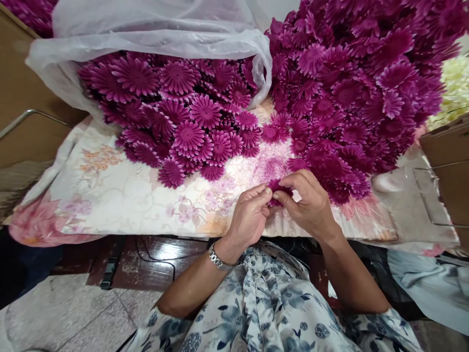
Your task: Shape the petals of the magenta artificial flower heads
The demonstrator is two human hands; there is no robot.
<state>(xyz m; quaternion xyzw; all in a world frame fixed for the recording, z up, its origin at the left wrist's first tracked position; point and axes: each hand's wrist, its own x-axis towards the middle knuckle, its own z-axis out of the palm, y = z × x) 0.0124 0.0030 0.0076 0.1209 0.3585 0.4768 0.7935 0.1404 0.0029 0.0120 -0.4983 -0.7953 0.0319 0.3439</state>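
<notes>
Near the table's front edge, both hands meet on one small magenta artificial flower [274, 187]. My left hand [251, 212] pinches its left side between thumb and fingertips. From the right, my right hand [308, 203] grips it with thumb and forefinger, and the fingers hide much of the petals. A heap of flat magenta petal pieces [188, 137] spills out of a clear plastic bag [146, 44] at the left. Another, taller pile of fuller magenta flowers [344, 93] rises just beyond my right hand.
A floral cloth [139, 205] covers the table, with pink dust on it between the heaps. Cardboard boxes stand at the left [32, 73] and right [447, 171]. Pale yellow flowers [454, 88] show behind the right-hand box.
</notes>
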